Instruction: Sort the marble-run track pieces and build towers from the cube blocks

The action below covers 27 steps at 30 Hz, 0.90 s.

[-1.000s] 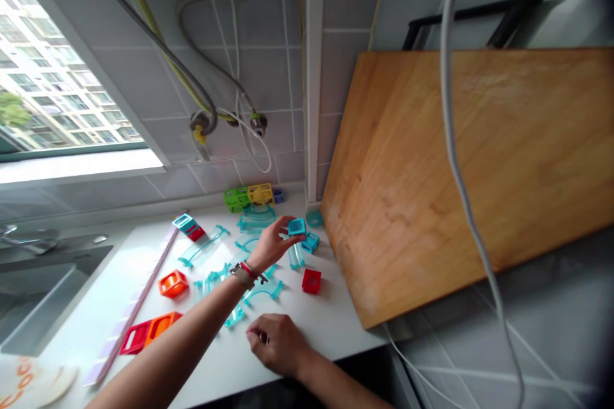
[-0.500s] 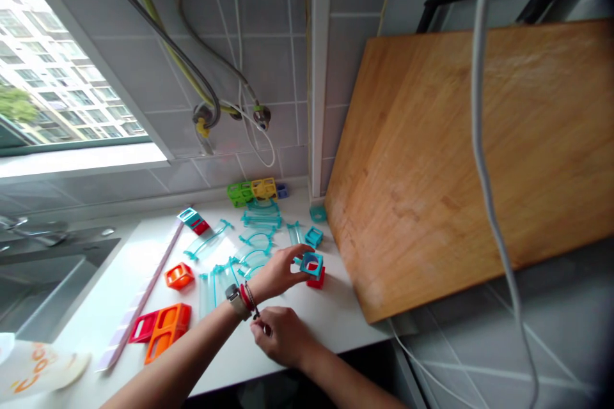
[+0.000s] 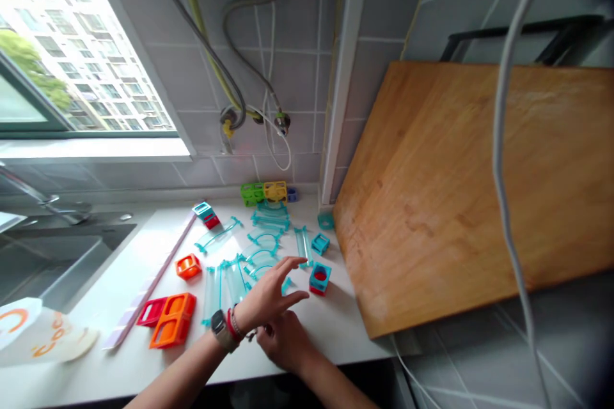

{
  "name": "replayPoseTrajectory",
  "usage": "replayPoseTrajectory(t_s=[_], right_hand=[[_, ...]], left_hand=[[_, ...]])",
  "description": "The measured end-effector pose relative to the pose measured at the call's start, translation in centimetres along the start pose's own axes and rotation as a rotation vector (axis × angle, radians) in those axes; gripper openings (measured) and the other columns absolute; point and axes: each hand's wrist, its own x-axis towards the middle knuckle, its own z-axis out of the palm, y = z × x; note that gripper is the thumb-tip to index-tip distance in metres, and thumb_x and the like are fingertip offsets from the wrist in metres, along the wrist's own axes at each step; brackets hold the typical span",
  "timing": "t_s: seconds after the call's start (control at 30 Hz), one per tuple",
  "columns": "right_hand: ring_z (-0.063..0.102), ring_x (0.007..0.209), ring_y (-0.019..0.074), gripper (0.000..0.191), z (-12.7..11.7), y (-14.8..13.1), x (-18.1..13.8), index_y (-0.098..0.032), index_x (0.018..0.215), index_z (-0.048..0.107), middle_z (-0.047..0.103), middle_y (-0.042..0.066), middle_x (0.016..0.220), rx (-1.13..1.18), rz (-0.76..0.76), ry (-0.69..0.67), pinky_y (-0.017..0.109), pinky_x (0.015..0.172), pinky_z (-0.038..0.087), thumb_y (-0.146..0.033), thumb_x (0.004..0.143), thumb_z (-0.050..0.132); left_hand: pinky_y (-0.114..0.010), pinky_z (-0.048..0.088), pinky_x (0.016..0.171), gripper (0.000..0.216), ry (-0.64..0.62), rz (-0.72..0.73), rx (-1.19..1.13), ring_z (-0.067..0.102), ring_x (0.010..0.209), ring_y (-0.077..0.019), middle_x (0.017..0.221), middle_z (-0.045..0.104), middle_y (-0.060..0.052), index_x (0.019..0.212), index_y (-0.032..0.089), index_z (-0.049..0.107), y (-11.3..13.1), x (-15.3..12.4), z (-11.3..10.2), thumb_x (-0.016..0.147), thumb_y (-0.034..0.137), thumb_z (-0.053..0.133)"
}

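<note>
Blue cube [image 3: 320, 285] now outside left grip [image 3: 269, 296]

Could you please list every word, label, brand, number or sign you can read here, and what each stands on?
"Coc": orange letters on the white cup; any further letters are unclear.
Wristwatch: face too small and blurred to read.
Teal block: no lettering that I can make out.

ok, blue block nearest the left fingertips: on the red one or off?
On: the red block shows directly beneath the blue block; red also shows through its round hole.
</note>
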Motion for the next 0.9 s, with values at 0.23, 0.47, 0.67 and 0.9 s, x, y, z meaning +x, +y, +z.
replayPoseTrajectory(t_s=[0.23, 0.47, 0.67, 0.9], right_hand=[[0.068, 0.079, 0.0184, 0.020, -0.8, -0.5, -0.4, -0.020, 0.093, 0.072, 0.074, 0.004, 0.085, 0.091, -0.106, -0.061, 0.027, 0.075, 0.047, -0.022, 0.097, 0.052], [0.066, 0.068, 0.0172, 0.024, -0.7, -2.5, 0.0, -0.019, 0.090, 0.074, 0.072, 0.003, 0.076, 0.282, -0.042, -0.105, 0.026, 0.064, 0.049, -0.032, 0.099, 0.056], [0.066, 0.074, 0.0168, 0.018, 3.0, -7.7, 1.3, -0.021, 0.101, 0.074, 0.071, 0.004, 0.090, 0.245, -0.256, -0.227, 0.028, 0.069, 0.053, -0.028, 0.097, 0.059], [0.066, 0.095, 0.0197, 0.032, 8.8, -9.4, 0.1, -0.023, 0.130, 0.062, 0.063, 0.010, 0.123, 0.285, -0.374, -0.159, 0.037, 0.091, 0.056, -0.030, 0.099, 0.055]], left_hand=[[-0.032, 0.057, 0.098, 0.020, 0.265, -0.221, 0.105, 0.070, 0.111, -0.0223, 0.119, 0.072, -0.007, 0.118, 0.026, 0.068, -0.9, -15.3, -2.7, 0.102, 0.033, 0.058], [-0.028, 0.058, 0.094, 0.022, 0.343, -0.380, 0.368, 0.072, 0.106, -0.0210, 0.121, 0.072, -0.006, 0.119, 0.029, 0.069, -3.0, -26.8, -3.9, 0.100, 0.035, 0.059], [-0.042, 0.053, 0.108, 0.037, 0.435, -0.421, 0.525, 0.065, 0.124, -0.0277, 0.136, 0.065, -0.010, 0.134, 0.028, 0.063, -4.0, -26.2, -4.7, 0.098, 0.037, 0.058], [-0.050, 0.051, 0.107, 0.043, 0.456, -0.411, 0.669, 0.056, 0.133, -0.0345, 0.143, 0.059, -0.014, 0.128, 0.025, 0.067, -5.1, -24.0, -5.0, 0.085, 0.017, 0.066]])
